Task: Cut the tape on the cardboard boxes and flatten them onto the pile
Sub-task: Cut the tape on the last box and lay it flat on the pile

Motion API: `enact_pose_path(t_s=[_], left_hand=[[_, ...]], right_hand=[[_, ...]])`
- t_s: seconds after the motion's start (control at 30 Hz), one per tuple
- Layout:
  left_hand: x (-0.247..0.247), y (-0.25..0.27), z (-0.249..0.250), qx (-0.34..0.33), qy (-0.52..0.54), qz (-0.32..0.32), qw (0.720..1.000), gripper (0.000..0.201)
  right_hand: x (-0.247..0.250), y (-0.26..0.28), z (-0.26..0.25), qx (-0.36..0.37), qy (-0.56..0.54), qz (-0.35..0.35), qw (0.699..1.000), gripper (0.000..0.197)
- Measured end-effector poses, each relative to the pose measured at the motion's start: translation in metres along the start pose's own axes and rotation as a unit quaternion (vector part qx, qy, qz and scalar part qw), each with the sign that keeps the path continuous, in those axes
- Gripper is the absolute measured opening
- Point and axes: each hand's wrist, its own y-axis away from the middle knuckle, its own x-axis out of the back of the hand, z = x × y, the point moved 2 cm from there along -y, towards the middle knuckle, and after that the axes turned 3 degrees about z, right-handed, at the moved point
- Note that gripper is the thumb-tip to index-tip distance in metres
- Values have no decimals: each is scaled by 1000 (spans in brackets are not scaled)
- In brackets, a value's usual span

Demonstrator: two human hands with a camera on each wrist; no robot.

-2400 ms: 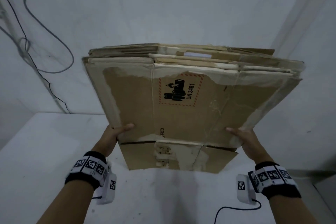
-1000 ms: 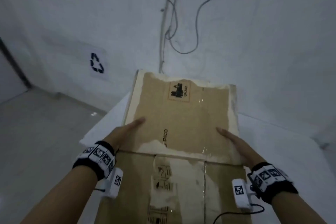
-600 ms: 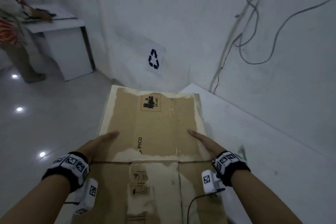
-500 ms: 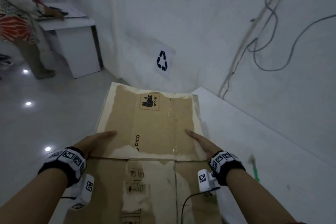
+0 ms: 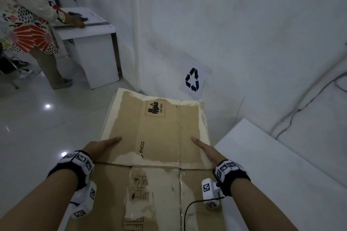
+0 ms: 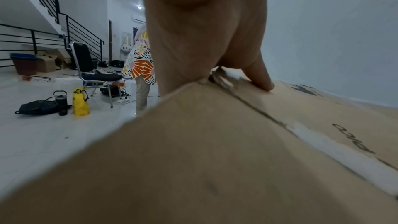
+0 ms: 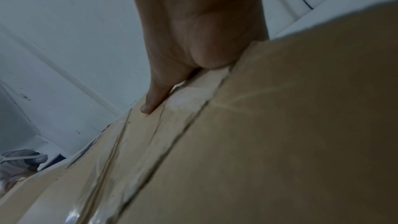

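Cardboard lies flat (torn, pale-edged); both hands grip it.

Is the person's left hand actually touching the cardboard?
Touching. The left wrist view shows the left hand with its thumb pressed flat on top of the cardboard.

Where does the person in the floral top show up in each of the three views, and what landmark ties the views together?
Head: person in the floral top stands top left, at a white desk.
Left wrist: same person is centre-left, behind the left hand, beside a black chair.
Right wrist: not in it.
Shared landmark: the flattened cardboard carried by both hands, seen in all three.
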Motion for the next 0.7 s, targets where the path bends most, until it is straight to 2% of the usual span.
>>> enact_pose_path(t_s=[0.17, 0.3, 0.37, 0.53, 0.63, 0.7], left_hand=[[6, -46, 34, 21, -8, -9, 1000, 121], [11, -80, 63, 26, -12, -8, 1000, 119], [9, -100, 80, 27, -24, -16, 999, 120], [-5, -176, 122, 8, -59, -48, 997, 127], [-15, -230, 150, 0, -92, -81, 992, 120], [-20, -271, 167, 4, -133, -108, 985, 127]], right_hand=[[-13, -50, -27, -6, -7, -6, 1000, 83], [-21, -82, -48, -7, 8, 19, 1000, 93], [-22, -96, -56, -6, -2, 36, 999, 92], [-19, -152, -66, -16, -10, 86, 996, 98], [-20, -190, -60, -52, -17, 142, 988, 102], [-29, -215, -59, -71, -32, 159, 984, 103]])
